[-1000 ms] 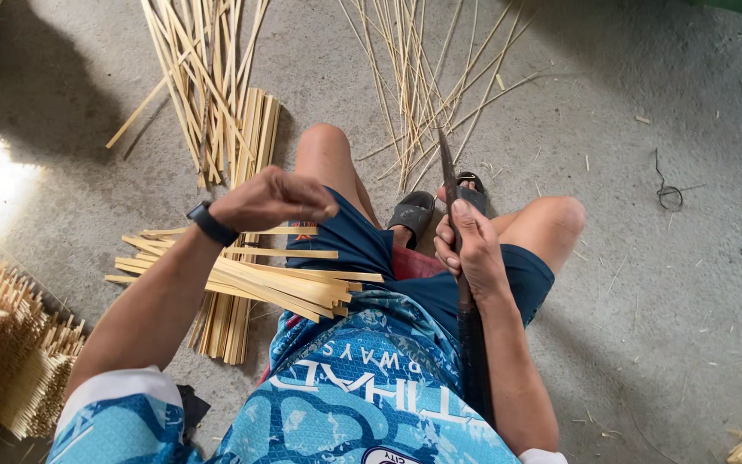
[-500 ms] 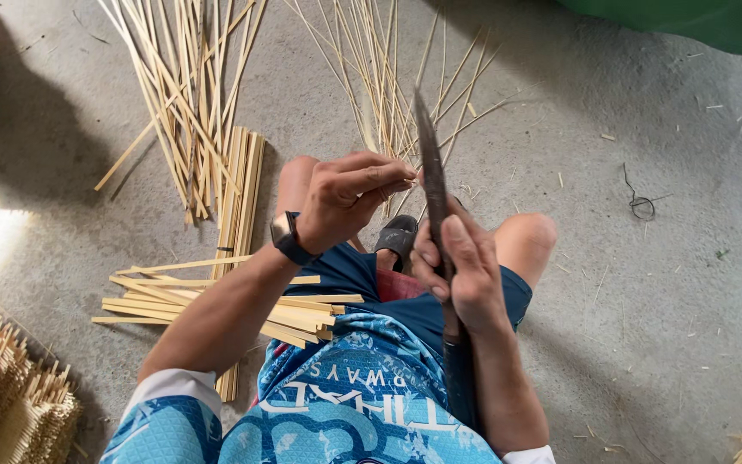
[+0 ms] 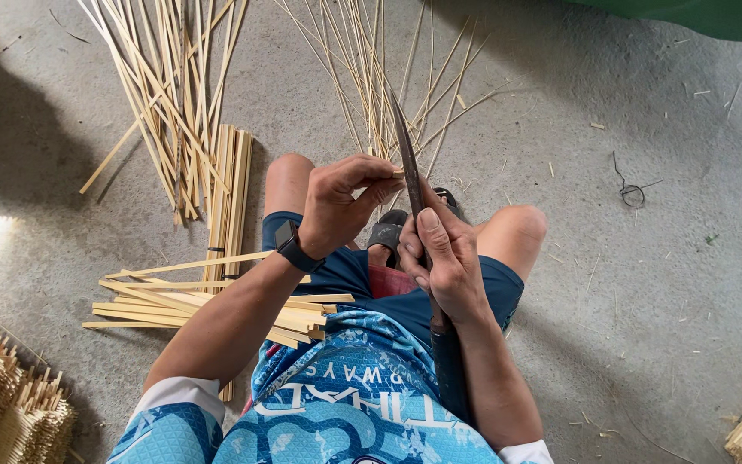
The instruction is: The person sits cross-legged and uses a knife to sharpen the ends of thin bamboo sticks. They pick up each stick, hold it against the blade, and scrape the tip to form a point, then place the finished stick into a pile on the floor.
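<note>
Bamboo strip, thin and pale (image 3: 395,173): pinched at its near end by the left hand's (image 3: 337,206) fingertips, touching the blade above the knees. Long dark-bladed knife (image 3: 407,159): gripped in the closed right hand (image 3: 444,262), point aimed away. Black wristwatch (image 3: 296,249): left wrist. Flat bamboo slats (image 3: 182,301): heaped by the left thigh. Thin bamboo splints (image 3: 362,77): fanned on the grey concrete floor (image 3: 663,283) ahead.
</note>
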A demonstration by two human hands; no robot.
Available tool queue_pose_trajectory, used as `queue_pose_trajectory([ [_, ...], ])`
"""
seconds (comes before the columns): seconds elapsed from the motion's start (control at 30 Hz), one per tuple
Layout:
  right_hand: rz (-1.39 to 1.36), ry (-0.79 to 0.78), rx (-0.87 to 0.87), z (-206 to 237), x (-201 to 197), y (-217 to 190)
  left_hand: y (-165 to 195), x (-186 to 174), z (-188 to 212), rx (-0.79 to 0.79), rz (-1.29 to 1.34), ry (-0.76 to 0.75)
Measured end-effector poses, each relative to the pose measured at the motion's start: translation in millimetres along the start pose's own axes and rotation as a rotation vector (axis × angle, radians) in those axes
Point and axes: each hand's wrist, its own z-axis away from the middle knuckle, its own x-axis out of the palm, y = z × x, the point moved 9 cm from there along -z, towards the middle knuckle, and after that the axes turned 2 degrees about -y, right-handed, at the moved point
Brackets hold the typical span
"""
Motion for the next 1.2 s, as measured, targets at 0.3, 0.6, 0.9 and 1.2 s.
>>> queue_pose_trajectory([
  [0.3, 0.024, 0.001, -0.027, 3, -4, 2, 0, 4, 2, 0.030, -0.095, -0.017],
  [0.6, -0.016, 0.016, -0.022, 9, -8, 7, 3, 9, 5, 0.059, -0.047, -0.029],
  [0.9, 0.017, 0.024, -0.035, 10, -8, 6, 5, 12, 7, 0.043, -0.065, -0.031],
  [1.2, -0.208, 0.017, 0.019, 4, -12, 24, 5, 12, 11, 0.069, -0.231, -0.021],
])
